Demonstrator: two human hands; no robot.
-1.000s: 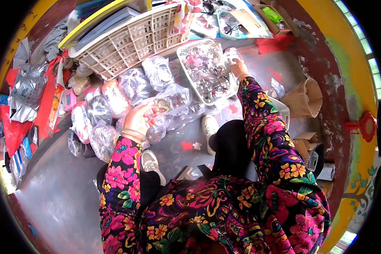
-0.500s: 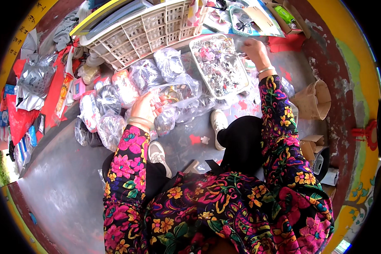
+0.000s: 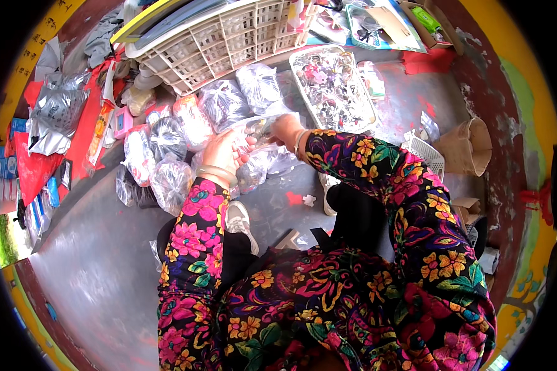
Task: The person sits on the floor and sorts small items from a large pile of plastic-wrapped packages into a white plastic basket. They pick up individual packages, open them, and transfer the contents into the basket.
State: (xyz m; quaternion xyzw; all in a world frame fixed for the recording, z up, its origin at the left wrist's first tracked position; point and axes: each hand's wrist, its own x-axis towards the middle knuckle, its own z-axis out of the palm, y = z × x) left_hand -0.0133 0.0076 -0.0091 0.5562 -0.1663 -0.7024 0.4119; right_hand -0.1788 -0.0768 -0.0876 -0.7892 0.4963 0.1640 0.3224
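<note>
My left hand (image 3: 228, 151) is closed on the near-left edge of a clear plastic bag (image 3: 258, 128), its fingers curled against the film. At the bag's right side is my right hand (image 3: 286, 130), fingers drawn together over the opening; what they hold, if anything, I cannot make out. Just right of it, a white rectangular basket (image 3: 372, 125) is filled with a jumble of small trinkets, some ring-shaped, in silver, dark and pink. Several knotted clear bags of small goods lie around my left hand, among them one with dark contents (image 3: 167, 139).
A large cream plastic crate (image 3: 223, 52) stands at the far side. At right are an open brown paper bag (image 3: 467, 148) and a small white perforated basket (image 3: 432, 157). Packets lie on red sheeting (image 3: 74, 154) at left. My shoes (image 3: 240, 224) stand on the grey floor.
My right hand has moved left and nearer, from the far right side of the trinket basket to the plastic bag. The left hand keeps its hold on the bag.
</note>
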